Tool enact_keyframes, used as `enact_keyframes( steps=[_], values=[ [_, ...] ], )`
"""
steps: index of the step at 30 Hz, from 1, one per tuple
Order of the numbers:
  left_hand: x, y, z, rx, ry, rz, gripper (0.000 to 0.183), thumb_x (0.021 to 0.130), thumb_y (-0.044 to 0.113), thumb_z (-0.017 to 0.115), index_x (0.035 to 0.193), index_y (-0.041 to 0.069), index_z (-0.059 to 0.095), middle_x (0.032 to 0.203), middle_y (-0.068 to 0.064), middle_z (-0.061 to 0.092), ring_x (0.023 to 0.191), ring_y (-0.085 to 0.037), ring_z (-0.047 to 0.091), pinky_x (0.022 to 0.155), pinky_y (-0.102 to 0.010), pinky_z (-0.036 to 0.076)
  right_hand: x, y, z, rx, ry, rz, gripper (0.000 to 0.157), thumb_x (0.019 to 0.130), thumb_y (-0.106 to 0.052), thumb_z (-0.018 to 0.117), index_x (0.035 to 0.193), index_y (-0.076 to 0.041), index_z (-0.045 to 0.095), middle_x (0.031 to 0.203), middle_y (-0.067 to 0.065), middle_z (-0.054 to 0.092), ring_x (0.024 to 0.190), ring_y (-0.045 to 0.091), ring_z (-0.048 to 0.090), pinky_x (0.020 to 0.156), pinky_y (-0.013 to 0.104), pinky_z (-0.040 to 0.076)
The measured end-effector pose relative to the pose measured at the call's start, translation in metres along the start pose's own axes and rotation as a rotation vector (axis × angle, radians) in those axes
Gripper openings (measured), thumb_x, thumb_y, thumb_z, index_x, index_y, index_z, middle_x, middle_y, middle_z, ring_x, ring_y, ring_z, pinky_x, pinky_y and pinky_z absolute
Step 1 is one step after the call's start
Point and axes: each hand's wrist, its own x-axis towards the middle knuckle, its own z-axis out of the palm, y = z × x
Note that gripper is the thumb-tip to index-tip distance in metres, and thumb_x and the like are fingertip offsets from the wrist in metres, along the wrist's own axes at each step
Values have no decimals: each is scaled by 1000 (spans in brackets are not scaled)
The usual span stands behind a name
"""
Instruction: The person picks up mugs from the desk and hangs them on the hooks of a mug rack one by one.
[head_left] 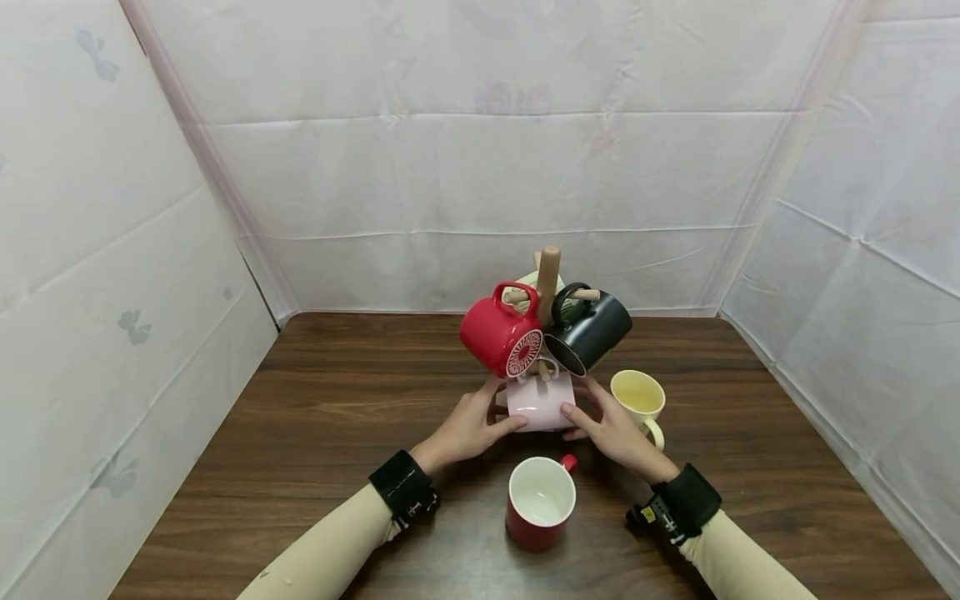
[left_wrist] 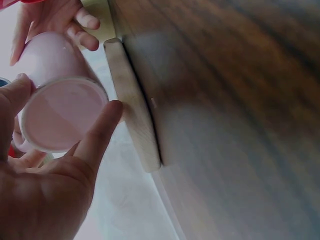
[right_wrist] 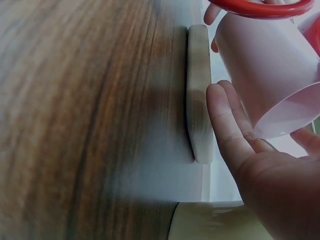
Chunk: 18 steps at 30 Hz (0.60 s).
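A pink mug point(head_left: 536, 404) lies on its side low on a wooden mug tree point(head_left: 550, 271), its handle up around a lower peg point(head_left: 543, 372). My left hand point(head_left: 467, 427) grips the mug's bottom end, thumb and fingers on opposite sides of the round base point(left_wrist: 65, 115). At the mouth end, my right hand point(head_left: 617, 432) holds it with the thumb on the front and other fingers stretched beneath. The open mouth point(right_wrist: 290, 112) faces right. Directly above hang a red mug point(head_left: 487, 333) with a patterned bottom and a black mug point(head_left: 600, 329).
Behind the post, a pale green mug point(head_left: 521, 289) is mostly hidden. A yellow cup point(head_left: 637, 390) stands right of the tree, beside my right hand. Nearer, between my forearms, stands a dark red mug point(head_left: 534, 533) with a white inside. The tree's wooden base point(left_wrist: 132, 110) sits on the table.
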Motion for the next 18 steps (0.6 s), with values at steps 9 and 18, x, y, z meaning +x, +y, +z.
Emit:
enact_keyframes(
  steps=[9, 18],
  values=[
    [-3, 2, -6, 35, -15, 20, 59, 96, 35, 63, 146, 22, 34, 139, -9, 54, 107, -22, 65, 89, -39, 55, -23, -22, -5, -307, 62, -44, 62, 98, -28, 60, 150, -7, 33, 132, 30, 54, 85, 34, 71, 68, 37, 60],
    [-4, -8, -21, 129, 150, 89, 27, 100, 18, 56, 126, 8, 55, 113, -9, 69, 100, -16, 67, 82, -36, 57, -50, -72, -21, -789, 88, -287, 19, 91, -19, 70, 106, -8, 73, 90, -6, 73, 74, 3, 66, 63, 24, 55]
  ],
)
